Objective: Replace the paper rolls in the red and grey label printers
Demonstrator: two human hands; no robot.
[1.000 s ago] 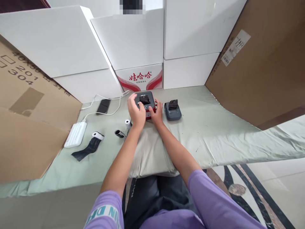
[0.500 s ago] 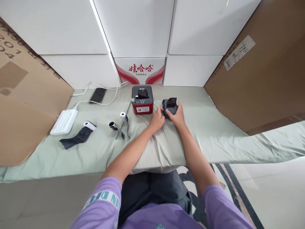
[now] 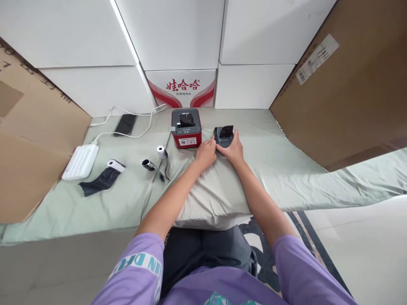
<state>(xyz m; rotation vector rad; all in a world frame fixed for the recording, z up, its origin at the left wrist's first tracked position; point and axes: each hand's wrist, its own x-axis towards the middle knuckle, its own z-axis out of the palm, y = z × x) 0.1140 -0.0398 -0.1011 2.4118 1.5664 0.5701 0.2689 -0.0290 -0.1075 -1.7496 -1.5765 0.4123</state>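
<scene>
Lying well left of both hands are a white power bank, a dark phone and a roll trailing dark film; two small rolls lie nearer. A red-sided box stands just beyond the left hand, whose fingers are curled; whether they grip is unclear. Between the hands, the small dark device is held by the right hand, apparently being positioned; moving it would call for even, two-sided support.

Head view, facing forward and down over both hands
</scene>
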